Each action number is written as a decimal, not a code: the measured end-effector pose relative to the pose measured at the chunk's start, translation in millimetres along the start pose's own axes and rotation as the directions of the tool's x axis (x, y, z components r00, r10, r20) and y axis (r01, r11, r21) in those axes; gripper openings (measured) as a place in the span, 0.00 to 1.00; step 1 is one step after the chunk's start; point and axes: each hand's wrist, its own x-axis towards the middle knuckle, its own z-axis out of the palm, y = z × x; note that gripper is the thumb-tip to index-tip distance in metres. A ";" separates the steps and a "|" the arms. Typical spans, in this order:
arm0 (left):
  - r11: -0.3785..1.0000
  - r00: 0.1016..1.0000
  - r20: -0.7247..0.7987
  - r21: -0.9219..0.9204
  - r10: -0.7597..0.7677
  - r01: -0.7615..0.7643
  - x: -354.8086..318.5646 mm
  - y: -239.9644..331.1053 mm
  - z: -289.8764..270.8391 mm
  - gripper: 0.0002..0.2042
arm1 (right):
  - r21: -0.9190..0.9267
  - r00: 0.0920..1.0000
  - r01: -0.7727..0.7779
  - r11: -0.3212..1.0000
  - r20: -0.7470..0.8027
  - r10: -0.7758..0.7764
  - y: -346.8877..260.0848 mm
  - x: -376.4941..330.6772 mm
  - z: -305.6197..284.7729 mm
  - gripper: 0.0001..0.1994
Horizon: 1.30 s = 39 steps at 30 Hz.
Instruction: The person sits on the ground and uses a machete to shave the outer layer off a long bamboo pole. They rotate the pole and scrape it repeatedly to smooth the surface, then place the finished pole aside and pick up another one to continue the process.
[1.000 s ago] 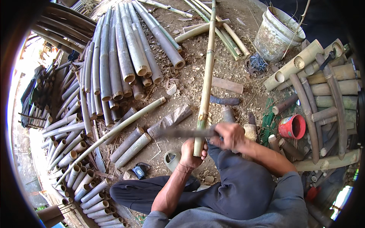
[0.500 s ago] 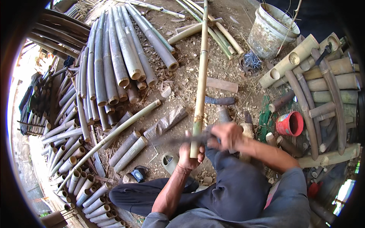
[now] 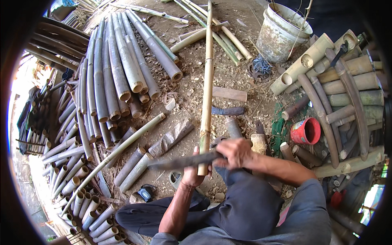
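Observation:
A long bamboo pole (image 3: pixel 207 85) stretches away from me, its near end just above my lap. My left hand (image 3: pixel 190 175) is wrapped round the pole close to that cut end, the fingers partly hidden by a blade. My right hand (image 3: pixel 234 152) grips a machete (image 3: pixel 179 162) by the handle, most of which the fingers cover. The dark, broad blade points left and lies crosswise over the pole, just above the left hand. Whether the edge touches the bamboo I cannot tell.
Cut bamboo poles (image 3: pixel 122 69) lie in a large pile at the left. A thin bamboo pole (image 3: pixel 118 161) slants over shorter tubes. On the right are a red bucket (image 3: pixel 300 131), a dirty white bucket (image 3: pixel 281 34) and stacked bamboo. A tape measure (image 3: pixel 145 193) lies by my left knee.
The machete has come slightly lower, nearer the pole's cut end, with my right hand. My left hand keeps its hold on the pole. The whole view has shifted a little.

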 end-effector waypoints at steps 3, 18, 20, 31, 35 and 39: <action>0.986 0.995 0.081 0.152 0.051 -0.063 7.1 6.8 -2.1 0.28 | 0.056 0.918 -0.397 0.916 -0.006 0.398 42.0 -3.5 4.3 0.25; 0.994 0.989 0.112 0.054 0.093 -0.099 4.7 -1.1 -12.4 0.28 | 0.032 0.887 -0.460 0.887 0.055 0.458 41.9 6.5 5.5 0.29; 0.990 0.988 0.119 0.096 0.095 -0.107 3.9 2.1 -8.6 0.29 | 0.150 0.904 -0.427 0.892 0.043 0.426 21.2 5.0 -0.5 0.29; 0.983 0.997 0.073 0.177 0.038 -0.051 5.6 -5.9 -9.0 0.27 | 0.002 0.999 0.029 1.000 -0.032 -0.028 2.3 -3.8 5.6 0.28; 0.951 0.993 0.081 0.292 0.082 -0.103 9.0 -1.1 -12.6 0.28 | 0.015 0.957 -0.281 0.960 0.076 0.279 20.5 -7.7 5.6 0.29; 0.986 0.995 0.037 0.134 0.089 -0.094 9.6 -9.7 -14.0 0.30 | 0.029 0.983 -0.064 0.998 -0.169 0.068 12.8 10.4 18.6 0.30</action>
